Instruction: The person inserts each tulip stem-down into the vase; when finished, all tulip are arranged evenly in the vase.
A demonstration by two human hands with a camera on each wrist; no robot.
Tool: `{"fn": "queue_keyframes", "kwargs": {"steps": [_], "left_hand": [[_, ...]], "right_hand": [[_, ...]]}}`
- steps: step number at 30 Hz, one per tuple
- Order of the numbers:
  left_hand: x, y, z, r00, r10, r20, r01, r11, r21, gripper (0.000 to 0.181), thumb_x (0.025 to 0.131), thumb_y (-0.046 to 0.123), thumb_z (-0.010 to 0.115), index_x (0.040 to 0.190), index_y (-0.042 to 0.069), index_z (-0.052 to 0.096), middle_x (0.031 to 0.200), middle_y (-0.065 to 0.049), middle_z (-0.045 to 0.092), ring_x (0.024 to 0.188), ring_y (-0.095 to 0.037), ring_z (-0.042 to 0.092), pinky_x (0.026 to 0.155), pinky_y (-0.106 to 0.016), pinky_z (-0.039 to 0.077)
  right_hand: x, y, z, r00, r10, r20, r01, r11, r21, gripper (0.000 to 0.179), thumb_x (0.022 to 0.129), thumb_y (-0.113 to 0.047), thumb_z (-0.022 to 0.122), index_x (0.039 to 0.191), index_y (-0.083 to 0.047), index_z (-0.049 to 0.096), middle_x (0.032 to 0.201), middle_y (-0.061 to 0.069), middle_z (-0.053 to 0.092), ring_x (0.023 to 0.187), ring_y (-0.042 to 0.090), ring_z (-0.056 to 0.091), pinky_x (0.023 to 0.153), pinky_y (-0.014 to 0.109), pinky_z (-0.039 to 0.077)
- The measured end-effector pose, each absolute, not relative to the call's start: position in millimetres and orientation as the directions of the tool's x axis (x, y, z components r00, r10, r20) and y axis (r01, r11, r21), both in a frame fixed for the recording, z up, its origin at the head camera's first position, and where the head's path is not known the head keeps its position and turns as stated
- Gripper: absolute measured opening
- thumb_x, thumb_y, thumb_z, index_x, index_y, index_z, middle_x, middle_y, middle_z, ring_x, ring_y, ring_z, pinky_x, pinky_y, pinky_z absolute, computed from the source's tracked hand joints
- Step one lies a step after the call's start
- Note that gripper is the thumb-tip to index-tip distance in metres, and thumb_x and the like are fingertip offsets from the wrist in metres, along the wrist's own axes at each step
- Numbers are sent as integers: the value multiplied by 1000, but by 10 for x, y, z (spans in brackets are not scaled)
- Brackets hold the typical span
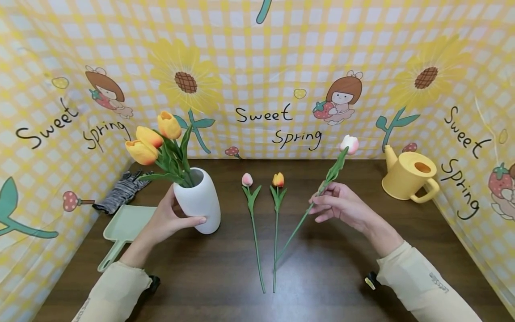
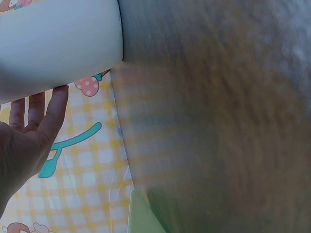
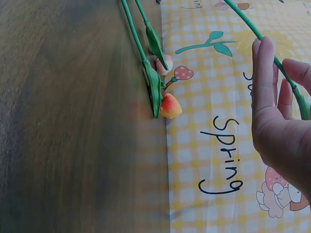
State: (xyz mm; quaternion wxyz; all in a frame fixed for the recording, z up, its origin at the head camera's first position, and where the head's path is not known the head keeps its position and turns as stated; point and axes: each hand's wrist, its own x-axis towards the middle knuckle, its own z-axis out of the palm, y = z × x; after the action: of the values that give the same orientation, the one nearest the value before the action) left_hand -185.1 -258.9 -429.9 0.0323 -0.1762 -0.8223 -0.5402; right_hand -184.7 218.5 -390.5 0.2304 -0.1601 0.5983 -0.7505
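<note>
My left hand (image 1: 170, 217) grips a white vase (image 1: 207, 201) low on its side, thumb across the front; the vase leans a little to the left. Orange-yellow tulips (image 1: 146, 143) with green leaves stand in it. In my right hand (image 1: 339, 205) the fingers pinch the green stem of a white-and-pink tulip (image 1: 349, 145), its bloom up and its stem slanting down to the left. Between the hands two more tulips lie on the table, a pink tulip (image 1: 247, 180) and an orange tulip (image 1: 278, 180). The right wrist view shows the pinched stem (image 3: 245, 19) close up.
A yellow watering can (image 1: 402, 179) stands at the back right. On the left lie a pale green dustpan (image 1: 128, 219) and a grey knitted glove (image 1: 122, 192). Yellow checked cloth (image 1: 257, 58) walls in the dark wooden table (image 1: 322, 277) at the back and both sides.
</note>
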Motion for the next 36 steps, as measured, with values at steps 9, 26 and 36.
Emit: {"fn": "queue_keyframes", "kwargs": {"steps": [9,26,36], "left_hand": [[-1856,-2609,-4292,-930,259,262,345,368,863,100,73,9,92,152,31,34,136,1,55,113,-24,62,83,-38,57],[-1855,-2600,-4273,-928,266,259,344,349,872,102,71,6,93,151,31,35,136,1,54,113,-23,62,83,-42,58],[-1849,-2596,-4286,-932,266,245,332,356,874,101,73,7,93,151,31,34,136,2,54,113,-25,63,84,-41,57]], "right_hand": [[-1887,2081,-3876,-874,-483,51,80,-247,-966,5,99,0,61,100,-5,61,102,11,70,92,26,74,76,47,60],[-1976,1887,-3612,-888,-432,158,14,-370,-929,8,100,0,60,98,-4,66,99,14,70,89,27,74,73,42,61],[-2017,1612,-3330,-884,-358,300,-79,-518,-851,13,98,5,58,95,-4,66,100,13,70,91,27,74,71,40,61]]}}
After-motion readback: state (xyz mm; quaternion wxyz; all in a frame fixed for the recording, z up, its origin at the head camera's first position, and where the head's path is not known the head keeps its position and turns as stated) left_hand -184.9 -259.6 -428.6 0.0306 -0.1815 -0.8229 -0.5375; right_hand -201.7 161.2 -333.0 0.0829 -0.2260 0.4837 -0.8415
